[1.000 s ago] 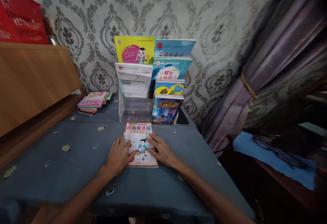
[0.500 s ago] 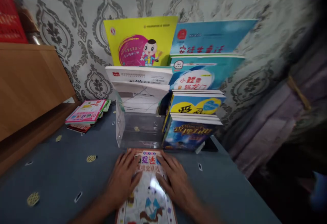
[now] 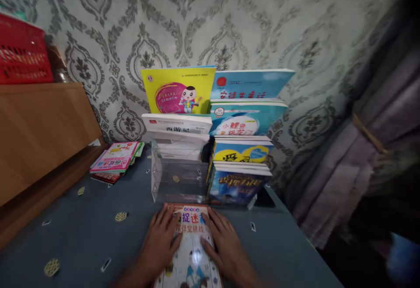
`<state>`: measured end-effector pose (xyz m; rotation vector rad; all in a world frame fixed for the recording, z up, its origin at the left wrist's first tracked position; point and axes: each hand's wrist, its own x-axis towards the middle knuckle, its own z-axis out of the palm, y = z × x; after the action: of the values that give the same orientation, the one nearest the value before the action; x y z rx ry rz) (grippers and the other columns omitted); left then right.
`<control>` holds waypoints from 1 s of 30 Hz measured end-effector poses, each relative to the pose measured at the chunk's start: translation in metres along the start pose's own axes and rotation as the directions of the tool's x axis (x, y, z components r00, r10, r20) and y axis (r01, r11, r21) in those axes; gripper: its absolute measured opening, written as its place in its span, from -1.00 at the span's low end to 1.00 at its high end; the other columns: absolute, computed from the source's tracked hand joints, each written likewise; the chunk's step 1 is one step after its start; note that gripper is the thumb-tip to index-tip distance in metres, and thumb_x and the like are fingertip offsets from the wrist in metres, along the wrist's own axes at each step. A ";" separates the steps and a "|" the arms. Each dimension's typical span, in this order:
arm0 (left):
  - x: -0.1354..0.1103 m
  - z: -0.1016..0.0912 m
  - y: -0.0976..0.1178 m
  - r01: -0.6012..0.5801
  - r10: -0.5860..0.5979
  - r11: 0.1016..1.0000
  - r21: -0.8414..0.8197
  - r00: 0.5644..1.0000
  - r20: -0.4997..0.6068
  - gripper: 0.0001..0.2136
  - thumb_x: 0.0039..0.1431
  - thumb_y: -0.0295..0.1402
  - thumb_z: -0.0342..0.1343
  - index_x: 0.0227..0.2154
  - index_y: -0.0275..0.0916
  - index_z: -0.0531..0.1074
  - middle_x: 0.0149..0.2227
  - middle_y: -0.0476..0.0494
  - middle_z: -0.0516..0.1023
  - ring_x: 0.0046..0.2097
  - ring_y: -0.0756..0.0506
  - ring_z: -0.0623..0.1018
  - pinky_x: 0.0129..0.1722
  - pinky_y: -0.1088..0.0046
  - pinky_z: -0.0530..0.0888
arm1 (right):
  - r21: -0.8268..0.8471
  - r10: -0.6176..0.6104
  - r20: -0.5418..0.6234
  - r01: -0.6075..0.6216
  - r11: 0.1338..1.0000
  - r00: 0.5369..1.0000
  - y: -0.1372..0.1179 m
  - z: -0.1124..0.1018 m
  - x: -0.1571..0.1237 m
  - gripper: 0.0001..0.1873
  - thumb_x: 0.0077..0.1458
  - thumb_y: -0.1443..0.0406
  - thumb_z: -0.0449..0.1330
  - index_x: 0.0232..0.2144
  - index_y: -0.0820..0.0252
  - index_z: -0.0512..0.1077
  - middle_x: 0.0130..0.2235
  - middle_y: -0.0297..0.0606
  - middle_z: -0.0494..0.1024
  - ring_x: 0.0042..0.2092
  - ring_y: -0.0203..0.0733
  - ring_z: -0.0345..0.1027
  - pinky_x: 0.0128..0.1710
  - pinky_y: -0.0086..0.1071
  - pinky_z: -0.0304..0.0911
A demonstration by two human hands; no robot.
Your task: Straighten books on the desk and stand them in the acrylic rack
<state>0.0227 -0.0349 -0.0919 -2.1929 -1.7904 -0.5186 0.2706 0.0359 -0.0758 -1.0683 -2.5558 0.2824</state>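
Observation:
A children's picture book (image 3: 189,246) with a white cover and colourful Chinese lettering lies flat on the table, its lower end cut off by the picture's edge. My left hand (image 3: 160,237) rests along the book's left side, fingers stretched towards its top corner and thumb over the cover. On the right side my right hand (image 3: 224,240) mirrors it, fingers extended and thumb on the cover. Just beyond the book stands a clear acrylic book rack (image 3: 175,187). Its left column holds a yellow book (image 3: 160,91) and white books; the right holds blue and teal books (image 3: 251,119).
A pile of thin pink and green books (image 3: 116,156) lies at the left on the blue-grey tablecloth (image 3: 82,235). Beside it is a wooden cabinet (image 3: 46,135) with a red basket (image 3: 24,56) on top. Patterned wallpaper is behind; a tied curtain (image 3: 341,187) hangs at right.
My view has tilted upwards, so the rack and book sit lower in the picture and more wall shows. Both hands keep their places on the book.

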 end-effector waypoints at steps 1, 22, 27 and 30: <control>0.003 -0.005 0.001 0.013 -0.013 1.000 -0.008 1.000 0.026 -0.56 0.33 -0.24 0.00 0.24 -0.12 0.35 0.31 -0.25 0.35 0.31 -0.31 0.34 0.17 0.02 0.43 | -0.008 -0.003 0.012 0.003 1.000 1.000 -0.004 -0.005 0.002 -0.37 0.27 0.12 0.07 0.33 0.18 0.24 0.35 0.04 0.24 0.34 0.19 0.15 0.27 0.15 0.16; 0.001 -0.045 0.010 0.161 -0.151 0.975 -0.152 0.986 0.076 -0.69 0.38 -0.31 -0.09 0.08 -0.20 0.41 0.12 -0.25 0.49 0.15 -0.19 0.45 0.13 0.23 0.34 | 0.037 -0.025 0.260 0.016 0.999 0.965 -0.066 -0.052 -0.089 -0.06 0.19 -0.21 0.05 0.39 0.26 0.08 0.43 0.04 0.01 0.45 0.09 -0.16 0.41 0.14 -0.23; 0.000 -0.046 0.011 0.158 -0.151 0.975 -0.156 0.987 0.057 -0.69 0.37 -0.31 -0.08 0.09 -0.20 0.41 0.05 -0.22 0.51 0.09 -0.15 0.47 0.09 0.30 0.35 | 0.074 -0.032 0.293 0.011 0.997 0.956 -0.066 -0.056 -0.089 0.03 0.11 -0.23 0.13 0.40 0.26 0.04 0.44 0.06 -0.02 0.46 0.12 -0.20 0.41 0.12 -0.27; 0.000 -0.047 0.013 0.168 -0.163 0.973 -0.156 0.986 0.045 -0.69 0.37 -0.32 -0.07 0.09 -0.19 0.42 0.03 -0.21 0.52 0.06 -0.14 0.47 0.07 0.31 0.35 | 0.108 -0.060 0.277 0.031 0.994 0.959 -0.061 -0.055 -0.090 0.02 0.10 -0.22 0.16 0.41 0.19 0.04 0.44 0.03 -0.01 0.45 0.12 -0.19 0.41 0.13 -0.27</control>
<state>0.0301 -0.0573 -0.0496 -2.1741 -2.0257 -0.6888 0.3113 -0.0682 -0.0285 -0.9905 -2.7728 0.5846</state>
